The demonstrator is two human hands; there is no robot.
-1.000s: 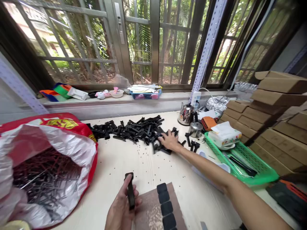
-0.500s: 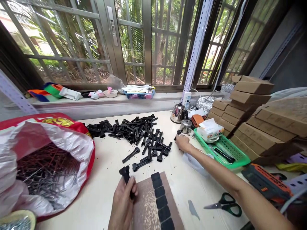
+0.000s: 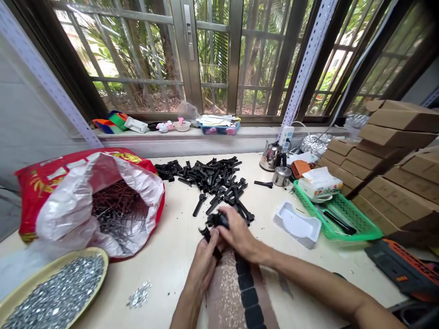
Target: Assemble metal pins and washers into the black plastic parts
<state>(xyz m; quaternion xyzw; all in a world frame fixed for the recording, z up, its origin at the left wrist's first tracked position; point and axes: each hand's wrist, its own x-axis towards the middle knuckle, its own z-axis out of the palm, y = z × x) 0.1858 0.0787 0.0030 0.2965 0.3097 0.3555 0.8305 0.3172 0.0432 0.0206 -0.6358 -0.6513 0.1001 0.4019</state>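
Observation:
Both hands meet at the middle of the table, just above a brown sheet (image 3: 222, 292) that carries a row of black square pads (image 3: 248, 294). My left hand (image 3: 205, 258) is closed round a black plastic part (image 3: 206, 234). My right hand (image 3: 236, 234) is closed over another black plastic piece (image 3: 217, 220) right beside it, fingers touching the left hand's part. Behind the hands lies a heap of several like black plastic parts (image 3: 209, 176).
A red and white bag (image 3: 68, 183) of thin dark rods lies open at the left. A yellow dish (image 3: 51, 292) of small metal bits sits front left. A white tray (image 3: 297, 225), green basket (image 3: 338, 214), kettle (image 3: 270, 156) and cardboard boxes (image 3: 394, 155) stand at the right.
My right hand has come back from the far right of the table to meet my left hand, now holding a black piece. The view has shifted left, showing the yellow dish.

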